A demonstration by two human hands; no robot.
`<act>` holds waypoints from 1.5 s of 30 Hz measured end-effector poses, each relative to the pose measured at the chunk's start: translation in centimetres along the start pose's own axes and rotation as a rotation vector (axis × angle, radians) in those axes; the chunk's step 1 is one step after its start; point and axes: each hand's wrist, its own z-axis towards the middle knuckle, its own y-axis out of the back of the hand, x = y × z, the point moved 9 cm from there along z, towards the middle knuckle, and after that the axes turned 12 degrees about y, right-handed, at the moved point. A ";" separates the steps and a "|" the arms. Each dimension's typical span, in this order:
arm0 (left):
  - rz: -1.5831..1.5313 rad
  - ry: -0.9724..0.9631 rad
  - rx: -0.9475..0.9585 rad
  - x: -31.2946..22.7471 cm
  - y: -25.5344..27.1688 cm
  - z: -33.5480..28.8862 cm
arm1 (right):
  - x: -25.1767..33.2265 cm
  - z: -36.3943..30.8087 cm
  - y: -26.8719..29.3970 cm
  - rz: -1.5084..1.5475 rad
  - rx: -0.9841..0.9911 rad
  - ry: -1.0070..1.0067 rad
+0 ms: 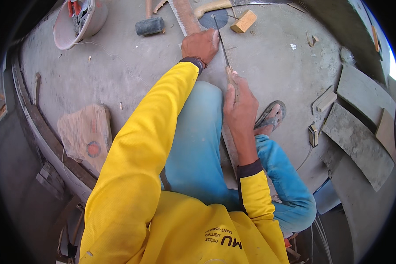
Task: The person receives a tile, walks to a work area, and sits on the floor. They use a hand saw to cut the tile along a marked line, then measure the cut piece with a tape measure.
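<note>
My left hand is closed at the near end of a rusty saw blade, whose teeth show along its left edge. The hand hides how the blade continues. Beside it, my right hand wraps round the wooden handle of a thin dark tool that looks like a file. Its slim shaft points away from me, passing just right of my left hand. The tip lies over a dark round disc on the floor. A small wood block sits right of that disc.
A dark-headed mallet and a white bucket of tools stand far left. A crumpled paper bag lies left. Grey boards and wood offcuts are at right, beyond my sandalled foot. A wooden tool handle lies ahead.
</note>
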 end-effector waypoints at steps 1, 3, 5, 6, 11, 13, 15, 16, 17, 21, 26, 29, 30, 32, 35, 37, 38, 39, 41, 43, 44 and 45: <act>0.009 0.008 0.028 0.0 -0.3 0.3 | -0.3 0.9 -0.2 0.009 -0.023 0.009; 0.007 0.002 0.015 0.3 -0.3 0.4 | -0.7 1.2 -0.7 0.036 -0.050 0.017; 0.015 0.014 0.018 1.0 0.0 0.5 | 0.2 -1.4 0.1 0.023 -0.036 0.001; 0.018 0.012 0.032 0.9 0.1 0.5 | 0.4 -2.6 0.7 0.013 -0.034 -0.009; -0.027 -0.030 -0.022 0.2 0.0 -0.1 | 0.0 -1.1 -0.2 0.007 -0.036 0.021; -0.022 -0.021 -0.015 0.0 0.2 0.3 | -0.2 0.6 -0.7 -0.001 -0.027 0.024; -0.028 -0.025 -0.003 0.1 0.1 0.5 | -0.3 0.8 -0.8 -0.014 -0.027 0.026; -0.024 -0.018 0.002 0.5 0.2 0.4 | -0.2 -0.3 -0.4 -0.015 -0.018 0.017; -0.020 -0.008 0.004 0.8 0.2 0.4 | 0.1 -2.4 0.5 -0.016 -0.009 0.007; -0.020 -0.003 -0.025 1.3 0.9 0.3 | 1.0 -4.1 1.5 -0.015 -0.049 0.063; -0.017 0.010 0.055 0.2 -0.6 0.5 | -0.3 1.2 -0.6 -0.008 0.040 -0.062; -0.012 0.013 0.057 1.0 -0.5 0.5 | 0.3 -1.6 0.1 -0.001 -0.025 -0.007; -0.014 0.004 0.049 1.1 -0.2 0.5 | 0.8 -2.9 0.8 -0.002 -0.066 0.037; -0.018 -0.005 0.024 1.6 0.1 0.3 | 1.3 -3.9 1.4 0.000 -0.065 0.052; -0.030 -0.010 0.027 1.0 -0.4 0.0 | 0.4 -1.7 0.0 -0.006 0.000 -0.033; 0.001 0.023 0.071 0.7 -0.6 0.6 | -0.2 0.0 -0.5 -0.006 0.004 -0.047; -0.011 0.019 0.069 0.4 -0.7 0.7 | -0.5 0.1 -0.4 -0.007 -0.021 -0.026; -0.014 0.020 0.063 0.7 -0.5 0.6 | -0.5 0.1 -0.6 0.002 -0.043 -0.003; -0.015 0.022 0.064 1.0 -0.7 0.7 | 0.0 -1.7 0.1 0.005 -0.031 -0.021; -0.004 0.042 0.070 1.4 -0.4 0.4 | 0.8 -3.4 1.0 0.003 -0.023 -0.017; 0.015 0.046 0.059 1.7 -0.2 0.4 | 1.1 -4.0 1.4 -0.001 -0.024 -0.005; 0.033 0.044 0.048 1.6 0.2 0.6 | 1.5 -4.2 1.6 -0.006 -0.030 0.006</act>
